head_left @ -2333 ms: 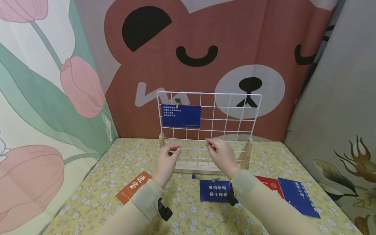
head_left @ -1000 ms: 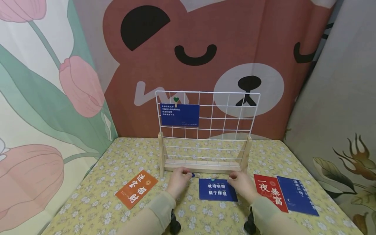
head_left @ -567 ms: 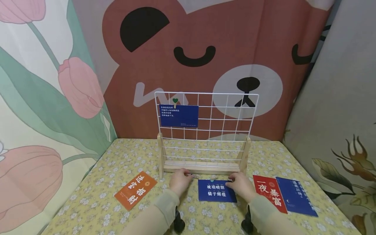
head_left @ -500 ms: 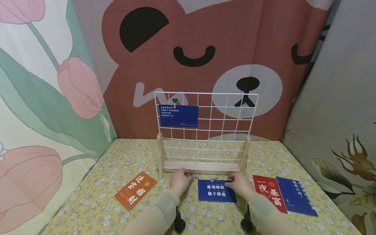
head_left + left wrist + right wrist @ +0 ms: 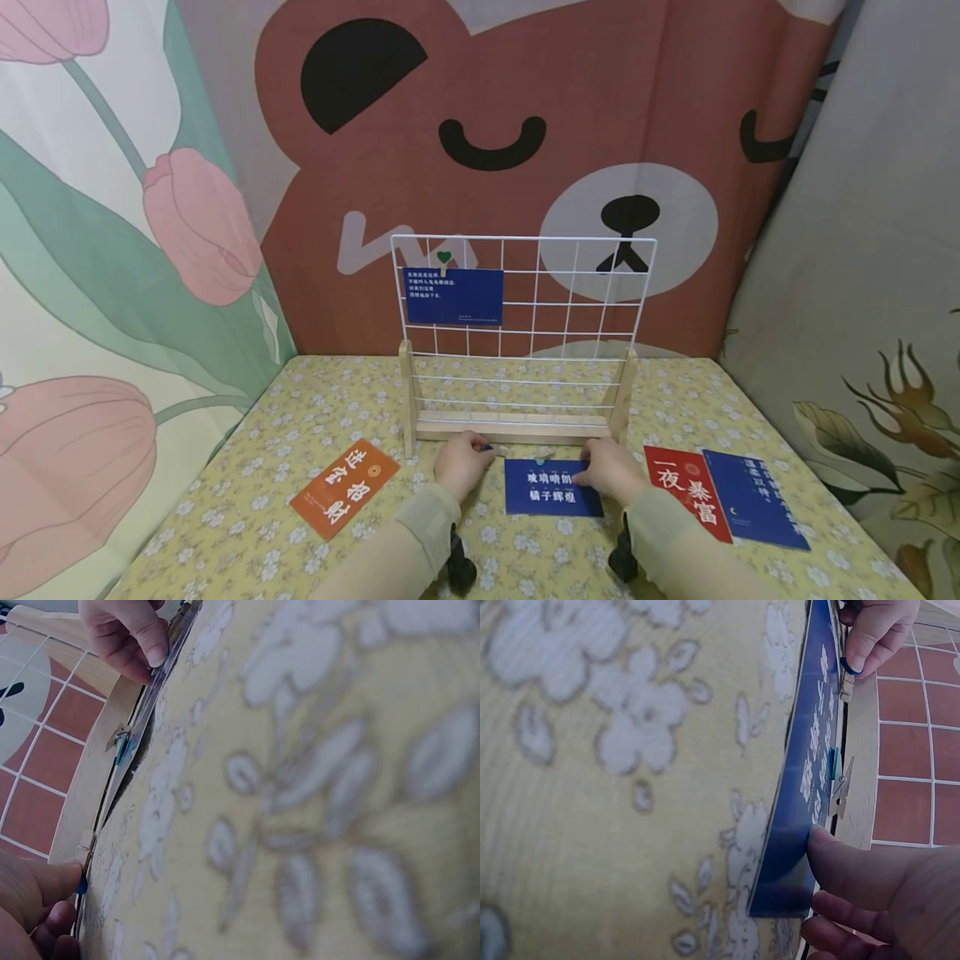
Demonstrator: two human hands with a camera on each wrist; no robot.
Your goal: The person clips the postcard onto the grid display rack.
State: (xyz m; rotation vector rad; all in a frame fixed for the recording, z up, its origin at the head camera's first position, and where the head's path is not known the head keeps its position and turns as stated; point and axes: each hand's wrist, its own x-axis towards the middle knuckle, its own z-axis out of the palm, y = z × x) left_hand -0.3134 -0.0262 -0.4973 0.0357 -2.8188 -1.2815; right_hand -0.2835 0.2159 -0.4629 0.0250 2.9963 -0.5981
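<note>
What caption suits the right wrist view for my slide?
The right hand holds a blue card, the left hand pinches a blue-topped clothespin, with a teal-topped clothespin between them.

The head camera looks forward and down over the worktop [image 5: 540, 554]; both wrist cameras, low and close, share the teal-topped clip [image 5: 839, 784].

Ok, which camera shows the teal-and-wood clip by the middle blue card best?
The right wrist view: the teal-and-wood clip is largest there, its wooden legs and spring visible beside the blue card. The left wrist view shows it smaller; the head view, just a tiny shape at the card's far edge.
</note>
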